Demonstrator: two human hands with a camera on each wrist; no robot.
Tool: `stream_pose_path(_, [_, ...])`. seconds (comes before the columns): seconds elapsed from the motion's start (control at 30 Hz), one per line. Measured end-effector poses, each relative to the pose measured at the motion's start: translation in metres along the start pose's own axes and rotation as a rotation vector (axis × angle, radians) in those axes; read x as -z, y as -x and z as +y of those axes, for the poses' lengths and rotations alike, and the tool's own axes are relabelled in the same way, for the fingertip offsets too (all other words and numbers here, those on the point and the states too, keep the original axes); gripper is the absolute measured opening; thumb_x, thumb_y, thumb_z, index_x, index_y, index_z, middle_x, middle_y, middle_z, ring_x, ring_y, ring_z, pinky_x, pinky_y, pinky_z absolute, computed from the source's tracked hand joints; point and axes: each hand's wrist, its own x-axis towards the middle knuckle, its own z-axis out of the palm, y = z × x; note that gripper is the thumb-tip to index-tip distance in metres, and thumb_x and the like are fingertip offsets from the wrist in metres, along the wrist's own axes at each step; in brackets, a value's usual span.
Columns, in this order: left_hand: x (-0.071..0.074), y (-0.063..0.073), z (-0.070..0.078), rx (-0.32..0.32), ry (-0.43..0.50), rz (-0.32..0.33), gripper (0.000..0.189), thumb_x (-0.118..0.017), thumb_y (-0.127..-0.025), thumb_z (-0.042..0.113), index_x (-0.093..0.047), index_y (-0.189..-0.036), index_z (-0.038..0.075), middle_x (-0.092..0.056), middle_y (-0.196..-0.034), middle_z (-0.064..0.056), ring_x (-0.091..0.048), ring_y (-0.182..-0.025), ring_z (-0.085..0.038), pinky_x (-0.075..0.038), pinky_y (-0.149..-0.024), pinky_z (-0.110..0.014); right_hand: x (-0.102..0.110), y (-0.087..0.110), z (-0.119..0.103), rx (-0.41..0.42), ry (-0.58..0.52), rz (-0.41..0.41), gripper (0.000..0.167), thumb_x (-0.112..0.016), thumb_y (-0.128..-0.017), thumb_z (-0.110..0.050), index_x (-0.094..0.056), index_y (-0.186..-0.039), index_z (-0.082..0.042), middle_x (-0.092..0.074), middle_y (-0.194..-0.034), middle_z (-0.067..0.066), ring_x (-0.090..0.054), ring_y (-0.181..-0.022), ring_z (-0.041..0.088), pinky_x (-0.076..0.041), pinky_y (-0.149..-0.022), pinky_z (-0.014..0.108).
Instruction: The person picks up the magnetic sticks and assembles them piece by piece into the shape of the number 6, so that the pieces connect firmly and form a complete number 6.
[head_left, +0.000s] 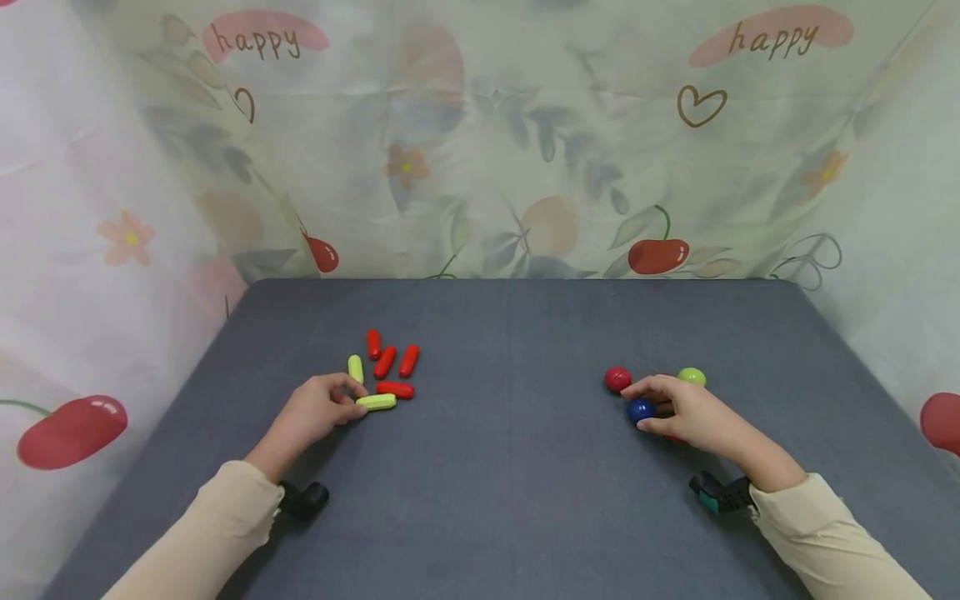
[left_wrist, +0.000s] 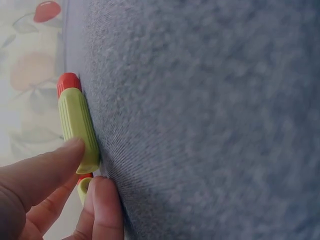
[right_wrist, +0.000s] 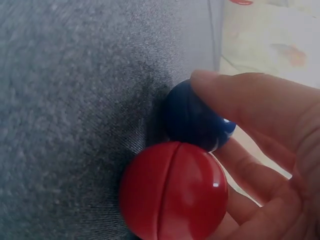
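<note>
My left hand [head_left: 322, 407] pinches the near end of a lime-green ribbed plastic capsule [head_left: 377, 402], which lies flat on the table. In the left wrist view my thumb lies against that capsule [left_wrist: 77, 125]. A second lime-green capsule [head_left: 356, 368] and several red capsules [head_left: 395, 389] lie just beyond. On the right, my right hand [head_left: 693, 414] holds a blue ball [head_left: 641, 410] between thumb and fingers, seen also in the right wrist view as a dark blue ball [right_wrist: 192, 115]. A red ball [right_wrist: 172, 192] sits close beside it, mostly hidden under my hand in the head view.
Another red ball [head_left: 618, 379] lies left of my right fingertips, and a green ball [head_left: 692, 376] lies behind that hand. A dark grey cloth covers the table [head_left: 502, 492]. A patterned curtain [head_left: 480, 167] hangs past its far edge.
</note>
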Motion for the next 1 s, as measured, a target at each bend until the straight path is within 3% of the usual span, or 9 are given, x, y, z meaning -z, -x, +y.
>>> stream_pose_path(0.17, [0.0019, -0.003, 0.0028, 0.007, -0.007, -0.026, 0.023, -0.074, -0.085, 0.018, -0.068, -0.106, 0.012, -0.062, -0.085, -0.006, -0.056, -0.073, -0.018, -0.043, -0.06, -0.028, 0.0022, -0.0013, -0.002, -0.031, 0.028, -0.008, 0.032, -0.075, -0.084, -0.01, -0.067, -0.115, -0.005, -0.064, -0.119, 0.016, -0.064, -0.107, 0.03, -0.053, -0.088, 0.043])
stream_pose_path(0.43, [0.0034, -0.0036, 0.0035, 0.007, -0.003, -0.034, 0.022, -0.074, -0.086, 0.018, -0.069, -0.106, 0.012, -0.061, -0.085, -0.007, -0.056, -0.074, -0.018, -0.043, -0.061, -0.028, 0.0045, -0.0033, -0.0033, -0.042, 0.078, -0.013, 0.031, -0.077, -0.082, -0.017, -0.07, -0.111, -0.008, -0.07, -0.1, 0.003, -0.057, -0.08, 0.008, -0.047, -0.068, 0.022])
stream_pose_path(1.0, [0.0026, -0.0024, -0.0011, 0.03, 0.029, -0.043, 0.025, -0.075, -0.085, 0.018, -0.068, -0.107, 0.01, -0.061, -0.085, -0.008, -0.058, -0.075, -0.018, -0.045, -0.063, -0.028, 0.0069, -0.008, 0.002, -0.011, 0.042, -0.039, 0.031, -0.077, -0.083, -0.02, -0.071, -0.111, -0.009, -0.07, -0.111, 0.01, -0.065, -0.092, 0.012, -0.052, -0.076, 0.023])
